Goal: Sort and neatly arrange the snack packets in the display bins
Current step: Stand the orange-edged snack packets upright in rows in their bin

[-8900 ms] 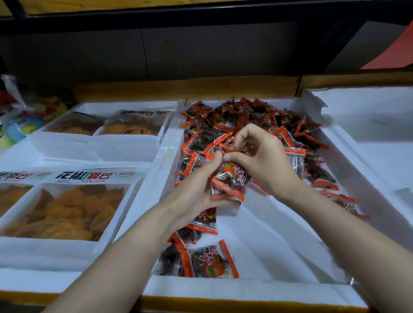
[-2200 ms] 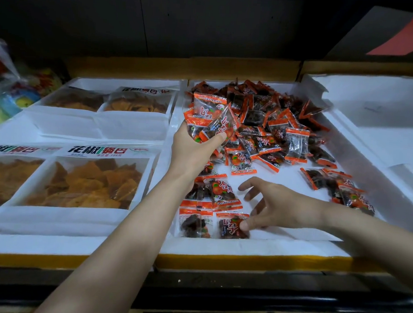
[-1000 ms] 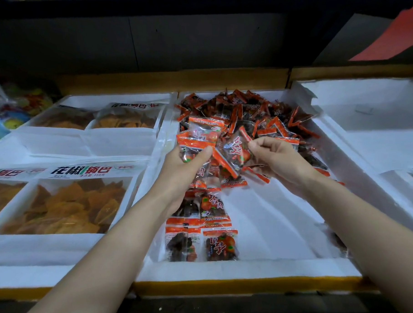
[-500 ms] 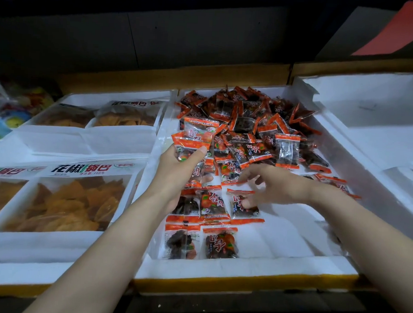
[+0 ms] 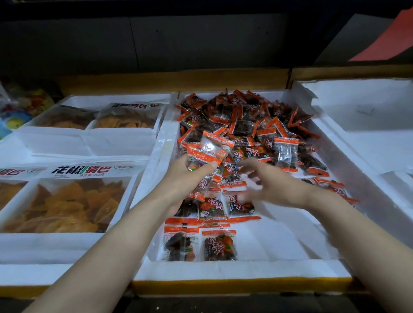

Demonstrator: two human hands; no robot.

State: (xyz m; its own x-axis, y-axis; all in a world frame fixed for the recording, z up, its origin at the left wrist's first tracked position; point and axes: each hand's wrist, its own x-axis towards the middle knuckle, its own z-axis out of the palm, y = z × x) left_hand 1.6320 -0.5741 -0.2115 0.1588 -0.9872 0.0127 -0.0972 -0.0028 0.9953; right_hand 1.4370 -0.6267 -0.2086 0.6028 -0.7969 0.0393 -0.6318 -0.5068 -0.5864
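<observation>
The left hand [image 5: 188, 179] grips a small fanned stack of packets [image 5: 207, 152], thumb pressed across its front, and holds it upright over the left side of the middle bin [image 5: 243, 270]. The right hand [image 5: 277, 185] is just beside it, fingers spread and loose, holding nothing (motion blur hides whether the fingertips touch the packets beneath). Below and in front of both hands, the laid packets [image 5: 218, 245] lie flat in short rows in the bin's front left corner, with orange seals at their ends. Behind the hands, a loose heap [image 5: 245, 120] of the same packets fills the far half of the bin. The bin to the left holds a clear tray of orange crisps [image 5: 75, 205] under a printed label, with more crisp bags [image 5: 129, 121] farther back. To the right stands a white foam bin [image 5: 367, 139].
</observation>
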